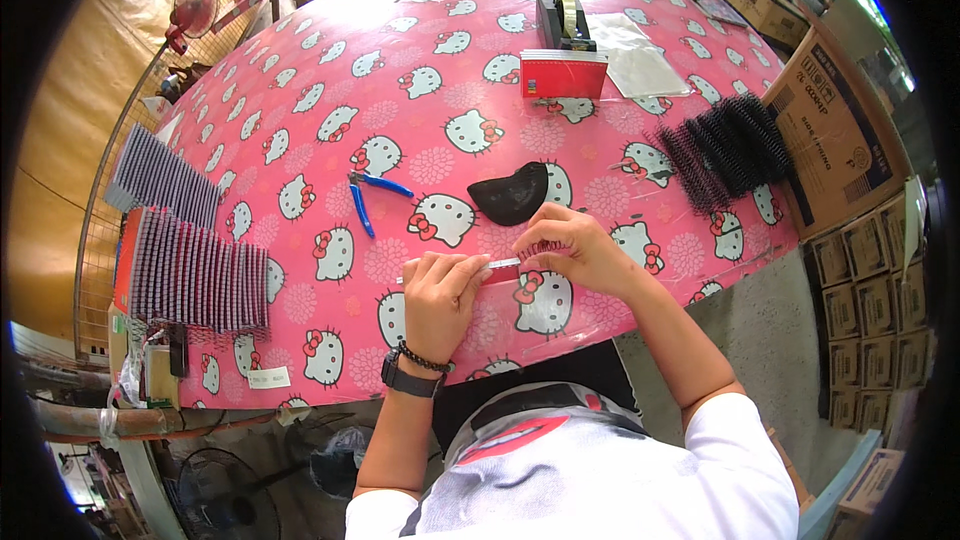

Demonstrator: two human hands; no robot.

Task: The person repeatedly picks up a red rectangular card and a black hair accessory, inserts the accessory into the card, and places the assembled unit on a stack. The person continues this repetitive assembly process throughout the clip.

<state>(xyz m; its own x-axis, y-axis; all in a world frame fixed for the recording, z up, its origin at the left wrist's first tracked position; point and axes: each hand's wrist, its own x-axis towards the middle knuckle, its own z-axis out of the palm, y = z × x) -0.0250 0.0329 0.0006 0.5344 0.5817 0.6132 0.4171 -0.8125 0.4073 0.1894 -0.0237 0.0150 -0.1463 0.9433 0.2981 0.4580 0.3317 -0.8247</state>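
Note:
Close to the table's near edge, my left hand (440, 300) is closed on a thin notebook (503, 273), held edge-up with its white paper edge and a bit of red cover showing. At the right end of that edge, the fingers of my right hand (585, 255) pinch a dark spiral coil (546, 245). How far the coil runs into the notebook is hidden by my fingers. Just beyond my hands lies a black face mask (505, 197). Blue-handled pliers (370, 202) rest spread apart to the left of it.
Stacks of spiral-bound notebooks (200, 275) stand at the left edge. Loose black coils (730, 150) are heaped at the right, beside a cardboard box (835, 125). Farther back are red-covered notebooks (562, 77), a tape dispenser (548, 22) and white sheets (640, 58). A paper slip (269, 378) lies near left.

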